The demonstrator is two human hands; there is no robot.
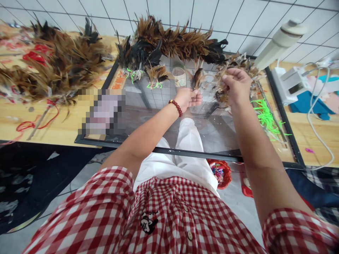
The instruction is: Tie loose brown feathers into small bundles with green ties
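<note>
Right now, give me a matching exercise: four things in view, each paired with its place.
Things:
1. small feather tuft
2. green ties
3. red bracelet
4. white cup

Places:
A. on the left wrist
B. on the table, beyond the left hand
C. pinched in the left hand
D. on the table, right of the right hand

Pairs: 1-C, 2-D, 3-A, 4-B

A pale wooden worktable [53, 127] carries a black-framed glass sheet [148, 116], with heaped brown and black feathers [53, 67] left of the sheet, small feather bundles tied with green string [137, 72] (several in a row) on its far edge, and bright green loose strings [265, 114] on its right side.
</note>
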